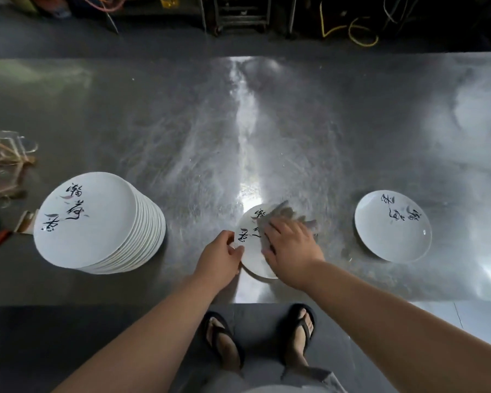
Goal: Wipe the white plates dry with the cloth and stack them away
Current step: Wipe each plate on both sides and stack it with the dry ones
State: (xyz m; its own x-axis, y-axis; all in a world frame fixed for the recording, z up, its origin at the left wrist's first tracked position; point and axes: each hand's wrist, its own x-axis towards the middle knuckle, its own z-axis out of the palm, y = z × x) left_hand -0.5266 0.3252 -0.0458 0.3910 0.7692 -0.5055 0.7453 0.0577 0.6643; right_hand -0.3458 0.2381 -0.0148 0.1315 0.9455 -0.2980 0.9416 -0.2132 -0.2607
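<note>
Drying work, by the look of it: rubbing cloth (284,212) over plate (253,260) with right hand (292,245). Pressing down with fingers spread out and mostly straight, not curling round anything. Showing up blurry at the far end of cloth, so likely moving fast.

Resting plate flat on table (182,123), a little way right of stack (97,219), not touching it. Pinching plate's rim with left hand (220,256), thumb on top and fingers curling at the edge, on the side facing stack. Holding it to stop it sliding, most likely.

Leaving lone plate (393,225) alone, further right of stack, well past plate, face up, with no hand on it.

Thinking about the next move: lifting plate and putting it away. Being round, not pointing any way, so not needing any turning. Gripping on the stack side with left hand, the closer hand to stack, so likely carrying it there with that hand. Reaching lone plate more easily with right hand, but being busy with cloth. Not being sure where to put dry ones, on stack or on lone plate; only guessing.

Needing care: gripping just a small bit of rim, so maybe slipping if wet. Setting down softly and lining up edges, to stop chipping or tipping.
</note>
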